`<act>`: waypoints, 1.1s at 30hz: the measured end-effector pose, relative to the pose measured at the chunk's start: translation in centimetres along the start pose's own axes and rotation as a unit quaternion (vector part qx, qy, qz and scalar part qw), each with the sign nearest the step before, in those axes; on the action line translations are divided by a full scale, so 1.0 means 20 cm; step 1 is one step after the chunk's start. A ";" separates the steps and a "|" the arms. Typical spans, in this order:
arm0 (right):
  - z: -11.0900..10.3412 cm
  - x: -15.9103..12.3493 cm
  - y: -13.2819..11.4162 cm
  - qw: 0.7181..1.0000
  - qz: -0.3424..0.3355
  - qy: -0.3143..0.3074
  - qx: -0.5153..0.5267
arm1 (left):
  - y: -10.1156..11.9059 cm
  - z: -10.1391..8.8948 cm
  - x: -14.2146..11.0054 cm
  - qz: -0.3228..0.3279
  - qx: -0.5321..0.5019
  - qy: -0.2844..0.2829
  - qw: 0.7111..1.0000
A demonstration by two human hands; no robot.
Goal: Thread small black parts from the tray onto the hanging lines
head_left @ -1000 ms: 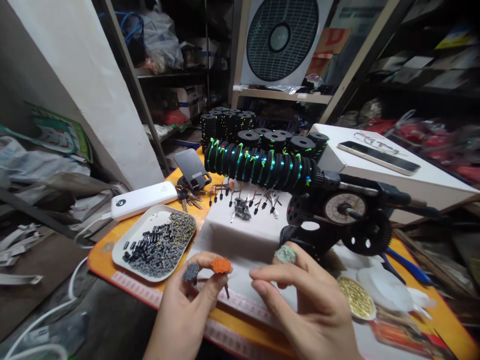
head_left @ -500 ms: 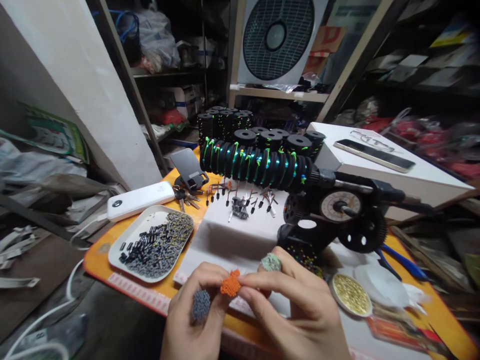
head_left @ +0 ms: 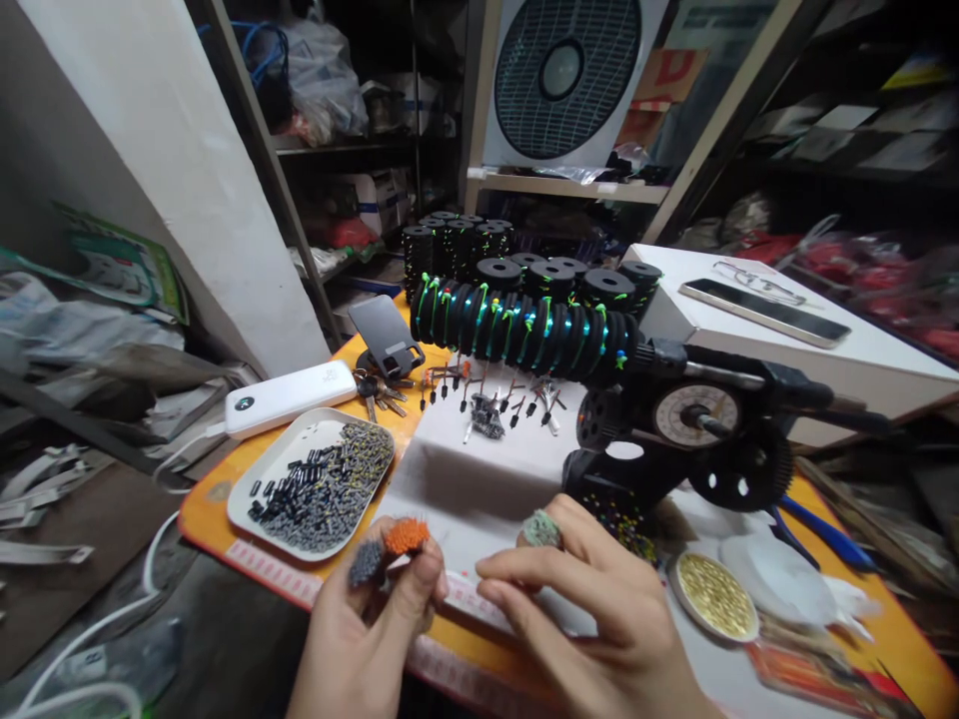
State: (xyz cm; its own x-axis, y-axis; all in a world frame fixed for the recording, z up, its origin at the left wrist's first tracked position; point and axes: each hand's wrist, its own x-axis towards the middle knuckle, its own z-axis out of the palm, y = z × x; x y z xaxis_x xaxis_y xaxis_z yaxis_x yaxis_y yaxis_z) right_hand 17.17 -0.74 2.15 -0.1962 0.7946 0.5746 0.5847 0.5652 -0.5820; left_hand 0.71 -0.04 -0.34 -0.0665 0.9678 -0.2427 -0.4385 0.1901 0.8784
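My left hand point(head_left: 375, 619) is closed around two tight bundles. One is an orange bundle point(head_left: 407, 536) with bead-like tips, near the thumb and forefinger; the other, a grey-blue bundle point(head_left: 366, 564), pokes out further left. A pale green bundle point(head_left: 541, 528) is tucked between the fingers of my right hand point(head_left: 591, 589). That hand's thumb and forefinger come close together at the tips; whether they pinch anything small I cannot make out. Beyond the hands stands a black device point(head_left: 659, 409), carrying a row of black discs point(head_left: 516, 325) wound with green thread.
A white tray point(head_left: 241, 489) of small grey and black pieces lies at left, beside a white power bank point(head_left: 292, 397) and keys point(head_left: 386, 391). At right are a dish of gold pieces point(head_left: 715, 596), blue-handled pliers point(head_left: 828, 534) and a white box point(head_left: 884, 369) bearing a phone point(head_left: 764, 310).
My left hand has drawn away to the left with the orange and grey-blue bundles. The right fingertips, earlier at the orange bundle, are now apart from it. The view has shifted slightly.
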 end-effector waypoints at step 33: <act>0.02 -0.01 0.00 0.999 -0.031 -0.035 -0.011 | -0.04 -0.09 0.04 0.402 0.142 -0.083 0.901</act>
State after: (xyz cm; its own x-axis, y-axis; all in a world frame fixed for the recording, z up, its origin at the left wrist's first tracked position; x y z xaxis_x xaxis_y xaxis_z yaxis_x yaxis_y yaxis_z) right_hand 16.94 -0.72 1.77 -0.2874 0.7723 0.5665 0.5866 0.6095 -0.5333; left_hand -0.56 0.30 -1.88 -0.1149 0.8186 0.5627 -0.0591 -0.5711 0.8188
